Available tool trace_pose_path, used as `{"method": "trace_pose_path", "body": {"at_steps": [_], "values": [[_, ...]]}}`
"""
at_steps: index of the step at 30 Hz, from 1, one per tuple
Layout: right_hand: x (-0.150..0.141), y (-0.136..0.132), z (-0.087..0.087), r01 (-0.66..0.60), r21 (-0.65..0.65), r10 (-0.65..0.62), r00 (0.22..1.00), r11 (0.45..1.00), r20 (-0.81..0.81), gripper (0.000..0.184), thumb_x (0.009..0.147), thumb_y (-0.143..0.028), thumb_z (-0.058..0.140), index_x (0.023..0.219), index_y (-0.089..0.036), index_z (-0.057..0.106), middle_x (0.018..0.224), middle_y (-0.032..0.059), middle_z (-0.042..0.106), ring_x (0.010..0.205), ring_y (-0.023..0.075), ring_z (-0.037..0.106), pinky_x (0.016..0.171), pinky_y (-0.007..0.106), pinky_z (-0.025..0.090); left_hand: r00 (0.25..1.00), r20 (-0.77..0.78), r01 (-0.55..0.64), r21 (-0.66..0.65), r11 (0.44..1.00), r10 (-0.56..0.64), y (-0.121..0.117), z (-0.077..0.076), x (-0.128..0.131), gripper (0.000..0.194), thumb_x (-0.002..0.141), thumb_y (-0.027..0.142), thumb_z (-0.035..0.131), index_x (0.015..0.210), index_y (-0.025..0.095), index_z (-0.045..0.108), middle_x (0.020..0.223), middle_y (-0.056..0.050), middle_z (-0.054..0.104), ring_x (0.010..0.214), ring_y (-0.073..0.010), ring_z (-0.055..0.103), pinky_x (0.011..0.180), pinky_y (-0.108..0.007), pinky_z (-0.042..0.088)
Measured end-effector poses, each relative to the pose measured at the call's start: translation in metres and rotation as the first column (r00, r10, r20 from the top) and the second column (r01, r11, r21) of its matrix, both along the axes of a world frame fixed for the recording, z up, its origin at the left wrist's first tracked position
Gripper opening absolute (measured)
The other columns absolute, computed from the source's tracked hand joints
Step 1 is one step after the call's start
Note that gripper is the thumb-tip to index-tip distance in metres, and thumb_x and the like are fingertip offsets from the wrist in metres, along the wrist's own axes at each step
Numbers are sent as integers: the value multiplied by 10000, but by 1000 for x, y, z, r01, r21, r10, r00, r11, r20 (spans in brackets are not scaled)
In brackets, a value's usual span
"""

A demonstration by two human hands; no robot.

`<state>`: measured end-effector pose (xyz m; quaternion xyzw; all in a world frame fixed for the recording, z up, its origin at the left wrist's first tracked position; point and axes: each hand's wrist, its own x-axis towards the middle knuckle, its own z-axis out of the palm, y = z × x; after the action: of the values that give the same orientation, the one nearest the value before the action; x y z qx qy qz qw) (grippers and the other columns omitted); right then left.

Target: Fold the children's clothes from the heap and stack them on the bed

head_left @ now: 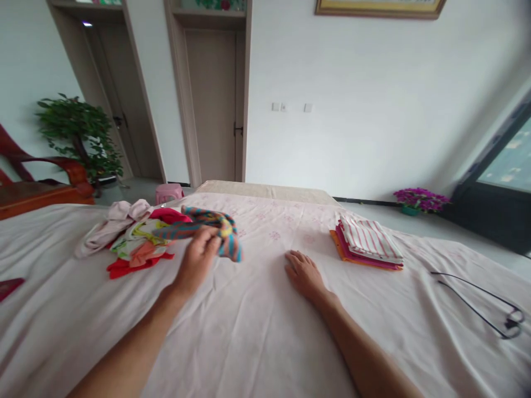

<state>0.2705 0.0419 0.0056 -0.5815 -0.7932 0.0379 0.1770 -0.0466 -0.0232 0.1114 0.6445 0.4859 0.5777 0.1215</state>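
Note:
My left hand [199, 257] is closed on a striped garment [228, 235] in teal and brown with a yellow patch, slightly blurred. Part of this garment trails back over a loose heap of clothes [139, 237] in pale pink, red, white and green. My right hand [306, 275] lies flat on the pale flowered sheet [265, 331], fingers stretched out, holding nothing. To the right of that hand sits a neat stack of folded clothes [369, 240], red-and-white striped on top, magenta and orange beneath.
Black-framed glasses [510, 323] lie at the right on the sheet. A dark red object [10, 287] is at the left edge. Beyond the sheet stand a pink stool [169, 192], a wooden chair [62, 182], a leafy plant [78, 132] and purple flowers [421, 198].

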Motion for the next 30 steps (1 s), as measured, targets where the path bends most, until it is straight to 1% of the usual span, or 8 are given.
{"method": "trace_pose_path", "body": {"at_steps": [2,4,12,16,21,23,26,30], "values": [[2,1,-1,-1,-15,1,1000,1000,-12,453,952,-345,444,1372,-226,567,1474,87,494,1390,258,390,1159,420,264,938,-176,287,-93,953,-300,-14,-11,39,184,901,279,510,983,195,652,1040,-63,667,1009,-184,620,926,-311,503],[5,2,0,-10,-44,8,999,999,-42,458,936,-350,472,1373,-252,567,1475,67,495,1384,257,397,1158,407,268,878,-275,360,-161,919,-392,-19,-31,58,191,904,209,493,1023,217,642,1090,-60,668,1055,-175,617,958,-315,495],[12,5,3,-116,-33,99,939,993,-330,359,835,-310,564,1155,-268,720,1292,62,656,1223,281,563,1083,395,376,852,-522,-26,-135,991,-48,17,-106,11,278,925,274,482,1145,205,637,1166,-91,672,1113,-233,616,1015,-434,480],[13,5,5,-119,-95,33,778,988,-627,345,867,-431,543,1058,-227,745,1018,64,751,984,280,670,914,396,500,828,-548,22,-173,985,-115,21,-115,8,345,911,339,531,1220,210,611,1241,-91,656,1185,-241,587,1060,-435,450],[15,3,5,-128,-99,-13,550,987,-835,494,897,-572,501,1176,-212,694,1149,78,713,1075,265,638,955,389,492,831,-527,79,-210,975,-180,19,-112,16,214,853,183,526,1023,231,647,1088,-57,679,1054,-202,625,959,-371,495],[15,3,6,-157,-90,21,594,983,-804,536,860,-561,571,1274,-227,639,1214,79,679,1074,256,632,948,382,494,838,-516,79,-209,975,-178,18,-109,17,163,853,166,494,911,232,632,974,-45,679,957,-192,635,891,-353,509],[13,2,7,-186,-52,117,785,981,-608,601,790,-481,682,1334,-241,594,1200,79,661,1033,244,628,932,366,486,852,-498,74,-195,978,-164,16,-105,17,138,872,203,477,871,245,609,912,-35,680,913,-197,640,857,-351,508],[9,2,8,-160,-46,135,930,986,-342,338,837,-370,624,1144,-244,689,1048,53,680,954,213,626,865,303,470,890,-437,32,-228,973,-132,15,-105,19,152,881,245,458,932,263,601,956,-27,706,941,-201,663,862,-349,514]]}}
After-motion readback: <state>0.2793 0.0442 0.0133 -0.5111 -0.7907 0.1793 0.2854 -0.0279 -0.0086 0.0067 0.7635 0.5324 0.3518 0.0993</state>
